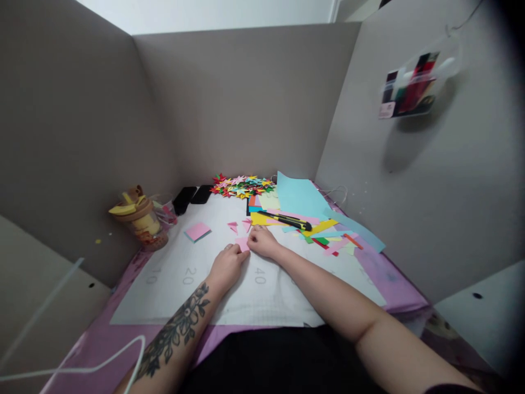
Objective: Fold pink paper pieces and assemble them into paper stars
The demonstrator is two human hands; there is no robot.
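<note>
A small pink paper square (241, 241) lies on the white sheet with both hands at its edges. The fingers of my left hand (229, 265) are bent together at its lower left corner. On its right edge, my right hand (264, 241) has thumb and fingers closed in a pinch. Just beyond the square are two small folded pink paper pieces (233, 226). To the left sits a stack of square papers (197, 231), pink on top with blue beneath. My fingers hide part of the pink square, so any crease in it cannot be made out.
Folded colourful paper stars (241, 186) are heaped at the back. A yellow-black utility knife (291, 220) lies on paper strips (324, 235) at right, near a large light-blue sheet (301, 194). At left stand a lidded cup (143, 221) and two black phones (200, 194). Grey partitions enclose the table.
</note>
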